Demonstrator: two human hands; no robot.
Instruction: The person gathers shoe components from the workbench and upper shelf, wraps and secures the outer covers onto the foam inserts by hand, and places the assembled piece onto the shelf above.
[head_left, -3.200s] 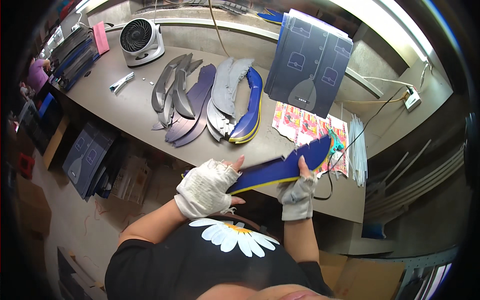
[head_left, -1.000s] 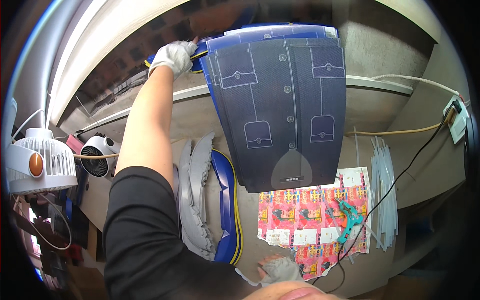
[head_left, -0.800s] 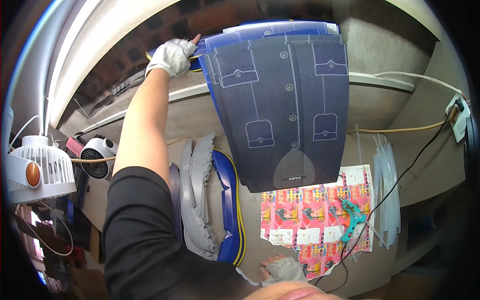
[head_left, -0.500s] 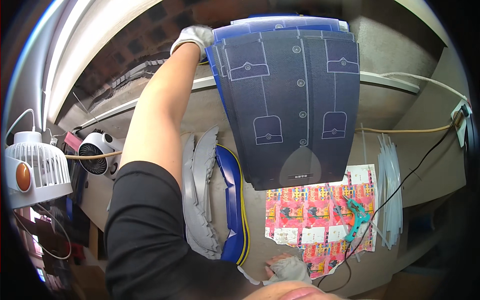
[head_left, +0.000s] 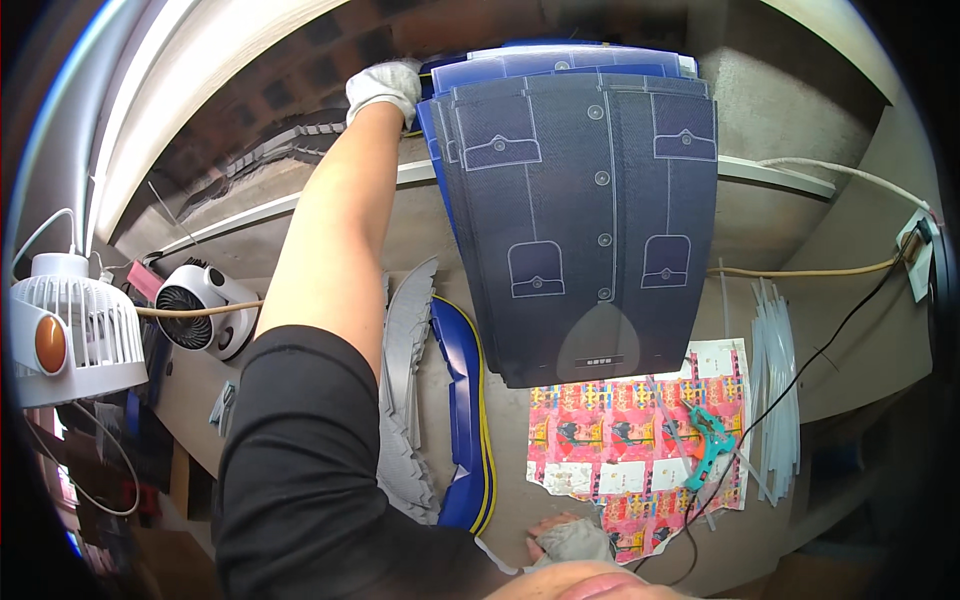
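My left arm stretches far forward, and my gloved left hand is beside the far left corner of a tall stack of dark blue printed sheets. A blue piece with a yellow edge shows by that hand; its fingers are hidden, so whether it grips anything is unclear. My right hand, in a fingerless pale glove, rests on the table near the front edge with bare fingers stretched out. It is beside the torn corner of a colourful printed sheet. A teal glue gun lies on that sheet.
Grey toothed strips and a curved blue piece with yellow trim lie left of the stack. Translucent glue sticks lie at right, with a black cord crossing near them. Two white fans stand at left.
The view has shifted slightly. My left arm has swung a little to the right across the grey strips, its hand still at the stack's far corner. My right hand stays on the table.
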